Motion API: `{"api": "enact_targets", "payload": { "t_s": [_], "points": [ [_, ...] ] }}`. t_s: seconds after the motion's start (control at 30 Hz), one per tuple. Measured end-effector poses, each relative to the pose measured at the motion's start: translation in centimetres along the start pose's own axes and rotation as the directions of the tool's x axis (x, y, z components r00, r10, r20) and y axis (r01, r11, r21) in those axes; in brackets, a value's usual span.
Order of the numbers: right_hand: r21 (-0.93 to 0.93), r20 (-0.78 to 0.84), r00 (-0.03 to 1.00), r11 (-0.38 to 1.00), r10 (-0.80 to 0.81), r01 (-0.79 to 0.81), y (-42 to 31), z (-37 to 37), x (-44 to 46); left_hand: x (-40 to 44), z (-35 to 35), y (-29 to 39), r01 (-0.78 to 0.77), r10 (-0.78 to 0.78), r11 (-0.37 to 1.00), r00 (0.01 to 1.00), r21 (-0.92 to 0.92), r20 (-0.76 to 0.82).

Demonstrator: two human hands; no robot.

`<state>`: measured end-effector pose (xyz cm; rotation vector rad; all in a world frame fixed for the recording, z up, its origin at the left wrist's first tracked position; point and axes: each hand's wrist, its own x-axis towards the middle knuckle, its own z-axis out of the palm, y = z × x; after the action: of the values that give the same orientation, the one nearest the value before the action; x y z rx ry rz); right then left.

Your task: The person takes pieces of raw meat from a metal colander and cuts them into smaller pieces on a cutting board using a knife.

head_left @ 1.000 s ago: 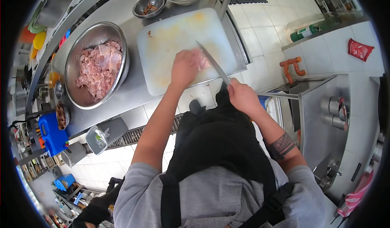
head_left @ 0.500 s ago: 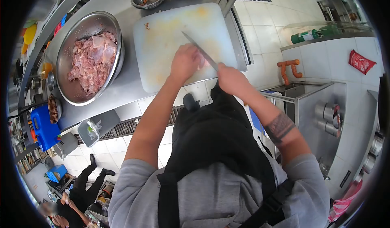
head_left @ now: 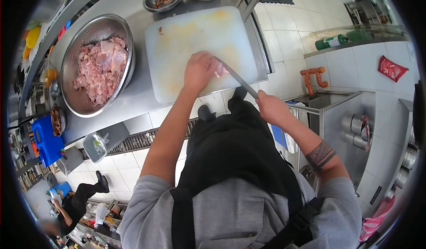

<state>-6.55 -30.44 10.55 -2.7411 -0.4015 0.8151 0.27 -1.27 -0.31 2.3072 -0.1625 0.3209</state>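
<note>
My right hand (head_left: pixel 272 108) is closed round the handle of a long knife (head_left: pixel 242 82), its blade slanting up and left over the board's near edge. The blade's tip end lies beside the fingers of my left hand (head_left: pixel 199 71). Those fingers are curled down on a small piece of raw pink meat (head_left: pixel 220 70) and hide part of it. Under them is a white cutting board (head_left: pixel 177 49) with yellowish stains and a small brown scrap near its far left corner.
A steel colander (head_left: pixel 71 67) heaped with raw meat (head_left: pixel 100 69) stands left of the board on the steel counter (head_left: pixel 142 80). Two steel bowls sit behind the board, one with orange-brown pieces (head_left: pixel 163 1). A blue jug (head_left: pixel 46 140) is at the lower left. Another person (head_left: pixel 77 204) is farther off.
My right hand has drawn the knife back toward me and to the right. My left hand stays on the meat. The other person in the background has shifted position.
</note>
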Motion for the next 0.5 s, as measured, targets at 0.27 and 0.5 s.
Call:
{"api": "enact_targets", "payload": {
  "t_s": [0.27, 0.5],
  "points": [
    [-0.042, 0.017, 1.0, 0.999, -0.021, 0.021, 3.4, -0.7, -3.3, -0.1, -0.8, -1.1, 0.008, -0.008, 1.0, 0.999, 0.01, -0.051],
    [0.06, -0.068, 0.995, 0.996, 0.071, -0.067, -0.7, -2.5, -2.2, -1.2, -2.8, -0.7, 0.148, -0.165, 0.962, 0.985, -0.228, -0.053]
  ]
}}
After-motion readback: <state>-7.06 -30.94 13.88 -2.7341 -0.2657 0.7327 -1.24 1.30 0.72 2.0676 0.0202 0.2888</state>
